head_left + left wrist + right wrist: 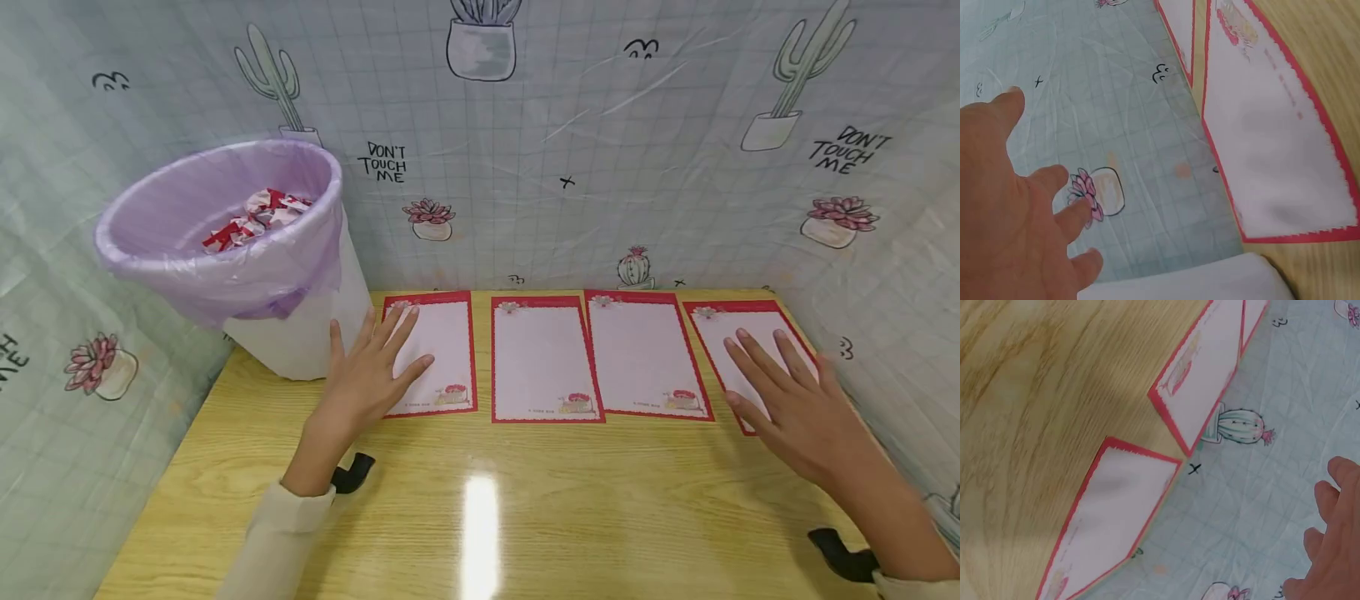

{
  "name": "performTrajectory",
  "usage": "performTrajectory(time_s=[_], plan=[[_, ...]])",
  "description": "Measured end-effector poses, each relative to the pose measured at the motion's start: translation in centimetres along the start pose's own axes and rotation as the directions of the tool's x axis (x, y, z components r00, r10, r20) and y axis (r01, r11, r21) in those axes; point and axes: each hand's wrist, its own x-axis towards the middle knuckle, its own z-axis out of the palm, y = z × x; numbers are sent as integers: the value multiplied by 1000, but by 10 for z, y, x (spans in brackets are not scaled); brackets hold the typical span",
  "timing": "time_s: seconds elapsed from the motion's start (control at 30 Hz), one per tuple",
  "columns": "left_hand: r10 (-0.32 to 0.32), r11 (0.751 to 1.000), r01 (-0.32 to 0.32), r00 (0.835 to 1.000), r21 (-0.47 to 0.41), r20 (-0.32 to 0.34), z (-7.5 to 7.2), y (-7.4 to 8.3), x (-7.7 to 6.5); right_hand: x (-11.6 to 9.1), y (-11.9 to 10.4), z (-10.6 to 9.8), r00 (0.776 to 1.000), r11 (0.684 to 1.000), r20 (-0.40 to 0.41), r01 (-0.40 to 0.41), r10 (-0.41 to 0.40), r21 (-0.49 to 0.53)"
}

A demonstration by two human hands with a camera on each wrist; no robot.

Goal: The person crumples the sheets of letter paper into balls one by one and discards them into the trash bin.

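Several white sheets with red borders and small flower drawings lie in a row on the wooden table. My left hand point(367, 375), fingers spread, is over the leftmost sheet point(446, 354) and holds nothing. Faint shadows fall on that sheet point(1272, 150) in the left wrist view, and the hand looks raised off it. Over the rightmost sheet point(715, 327) is my right hand point(802, 412), fingers extended and also holding nothing. Between them lie two more sheets, a left one point(543, 358) and a right one point(645, 358), touching or slightly overlapping along their shared edge.
A white bin point(300, 346) with a purple liner point(247, 279) stands at the back left, close to my left hand. Crumpled red and white paper point(258, 217) lies inside it. Cactus-printed cloth point(510, 167) hangs behind the table point(562, 500) and at its sides.
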Motion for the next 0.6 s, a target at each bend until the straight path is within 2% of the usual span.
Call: performTrajectory(time_s=[0.2, 0.37, 0.47, 0.6], plan=[[72, 997, -72, 997, -17, 16, -3, 8, 11, 11, -6, 2, 999, 999, 0, 42, -42, 30], [146, 989, -146, 988, -11, 40, -8, 13, 21, 25, -14, 2, 998, 998, 17, 54, -55, 40], [200, 980, -197, 975, -41, 97, -9, 13, 25, 32, -19, 4, 997, 996, 31, 68, -69, 55], [272, 961, -258, 946, -101, 178, -5, 9, 30, 39, -26, 9, 994, 994, 71, 80, -86, 79]])
